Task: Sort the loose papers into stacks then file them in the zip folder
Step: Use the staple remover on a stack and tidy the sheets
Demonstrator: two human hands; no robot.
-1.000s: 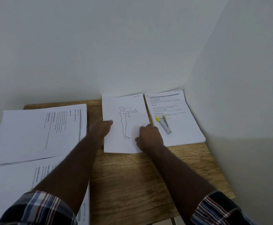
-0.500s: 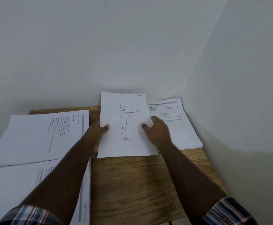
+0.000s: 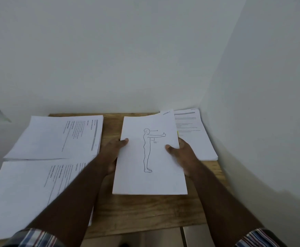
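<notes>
1. Head view: your left hand [image 3: 113, 151] and right hand [image 3: 182, 151] grip a thin white stack [image 3: 150, 157] by its side edges, thumbs curled onto the top sheet, which bears a line-drawn standing figure.
2. The stack is lifted above the grained wooden table [image 3: 145, 213], between the other piles.
3. Flat printed paper piles lie at far left [image 3: 56, 136], near left [image 3: 20, 193] and right [image 3: 197, 136], the right one against the smooth white wall [image 3: 261, 104].
4. Plaid cuffs [image 3: 36, 237] cover your wrists.
</notes>
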